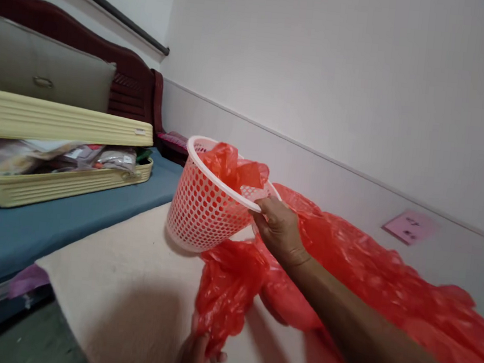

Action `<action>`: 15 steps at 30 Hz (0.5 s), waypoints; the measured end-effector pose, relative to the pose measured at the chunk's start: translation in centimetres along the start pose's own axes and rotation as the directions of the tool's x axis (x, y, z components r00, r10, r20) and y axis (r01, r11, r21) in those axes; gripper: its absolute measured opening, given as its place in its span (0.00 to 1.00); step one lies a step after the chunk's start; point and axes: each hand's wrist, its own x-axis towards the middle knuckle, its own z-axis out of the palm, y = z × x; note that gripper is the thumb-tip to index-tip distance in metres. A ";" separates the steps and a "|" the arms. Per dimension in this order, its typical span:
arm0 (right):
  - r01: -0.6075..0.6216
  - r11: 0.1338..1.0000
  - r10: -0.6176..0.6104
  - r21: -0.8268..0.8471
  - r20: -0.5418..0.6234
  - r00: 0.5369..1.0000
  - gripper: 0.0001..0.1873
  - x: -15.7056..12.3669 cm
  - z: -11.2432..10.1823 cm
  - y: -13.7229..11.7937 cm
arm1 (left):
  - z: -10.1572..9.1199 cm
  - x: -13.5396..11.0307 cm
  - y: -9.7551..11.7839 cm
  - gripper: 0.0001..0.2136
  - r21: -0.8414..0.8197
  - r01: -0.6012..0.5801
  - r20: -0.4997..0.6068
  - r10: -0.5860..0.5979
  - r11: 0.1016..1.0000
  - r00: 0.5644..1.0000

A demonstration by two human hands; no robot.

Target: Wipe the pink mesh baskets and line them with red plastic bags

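Observation:
My right hand (278,228) grips the rim of a pink plastic waste basket (205,212) with a pattern of holes in its wall. The basket leans slightly over the cream bed cover, and crumpled red plastic (232,166) sits inside, rising above the rim. Low in the picture, my left hand (202,360) is closed on the lower end of a red plastic bag (231,292), which hangs crumpled below the basket. Whether this bag joins the larger red plastic behind my right arm is hidden.
Large red plastic bags (362,261) lie along the wall on the right. A pale yellow suitcase (57,184), partly open and packed with clothes and bags, rests on the blue sheet (93,215). Behind it are a cushion (43,65) and a dark wooden headboard (131,82).

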 end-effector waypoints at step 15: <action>-0.075 0.987 0.079 0.142 -0.018 0.997 0.06 -11.5 -24.3 -12.7 | -6.7 -9.6 2.5 0.03 -0.088 -0.206 -0.042 0.203 0.975 0.978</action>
